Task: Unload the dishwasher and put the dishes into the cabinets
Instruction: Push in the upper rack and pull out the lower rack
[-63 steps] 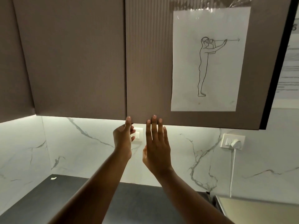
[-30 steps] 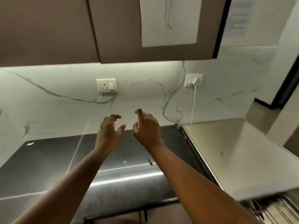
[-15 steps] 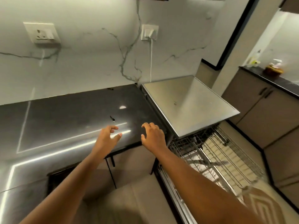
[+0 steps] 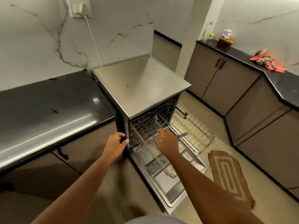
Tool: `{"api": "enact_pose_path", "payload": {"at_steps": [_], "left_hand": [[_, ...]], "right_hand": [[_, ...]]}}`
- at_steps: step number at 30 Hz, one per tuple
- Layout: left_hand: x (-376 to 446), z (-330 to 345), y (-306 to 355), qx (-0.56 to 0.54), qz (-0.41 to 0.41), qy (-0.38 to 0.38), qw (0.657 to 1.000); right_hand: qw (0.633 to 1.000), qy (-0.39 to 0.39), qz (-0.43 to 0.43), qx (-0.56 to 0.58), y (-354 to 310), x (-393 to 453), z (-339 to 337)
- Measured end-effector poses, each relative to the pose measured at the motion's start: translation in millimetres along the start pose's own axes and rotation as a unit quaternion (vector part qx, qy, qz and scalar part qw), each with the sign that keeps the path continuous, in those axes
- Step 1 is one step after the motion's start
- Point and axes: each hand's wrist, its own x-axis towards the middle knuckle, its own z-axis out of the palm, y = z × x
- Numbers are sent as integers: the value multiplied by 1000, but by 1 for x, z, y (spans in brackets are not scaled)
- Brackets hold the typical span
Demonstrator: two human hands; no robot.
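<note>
The steel dishwasher (image 4: pixel 140 88) stands open, its door (image 4: pixel 168 177) folded down to the floor. A wire rack (image 4: pixel 191 125) is pulled out over the door and looks nearly bare; a long utensil seems to lie near its front, blurred. My left hand (image 4: pixel 115 143) hovers by the dishwasher's front left corner, fingers apart, holding nothing. Just above the rack's near edge is my right hand (image 4: pixel 166 141), fingers spread and empty.
A black countertop (image 4: pixel 48 107) runs to the left, with brown lower cabinets (image 4: pixel 226 84) along the right wall. A patterned mat (image 4: pixel 229 177) lies on the floor right of the door. A red cloth (image 4: pixel 267 61) and a jar (image 4: pixel 225 40) sit on the right counter.
My view swung down from the upper cabinet doors to the open dishwasher. Both hands dropped from the cabinet's lower edge and now reach toward the rack.
</note>
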Motion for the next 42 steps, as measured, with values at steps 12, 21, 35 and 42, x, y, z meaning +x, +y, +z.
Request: {"api": "enact_pose_path", "payload": {"at_steps": [12, 21, 35, 42], "left_hand": [[-35, 202, 81, 19, -3, -152, 988], [-35, 282, 78, 65, -16, -242, 968], [-18, 363, 101, 129, -40, -282, 950], [-23, 444, 100, 157, -107, -226, 955]], "right_hand": [[993, -83, 66, -52, 205, -73, -21], [961, -226, 6, -158, 265, -83, 10], [920, -331, -36, -208, 357, -45, 8], [881, -368, -182, -236, 425, -2, 28]]}}
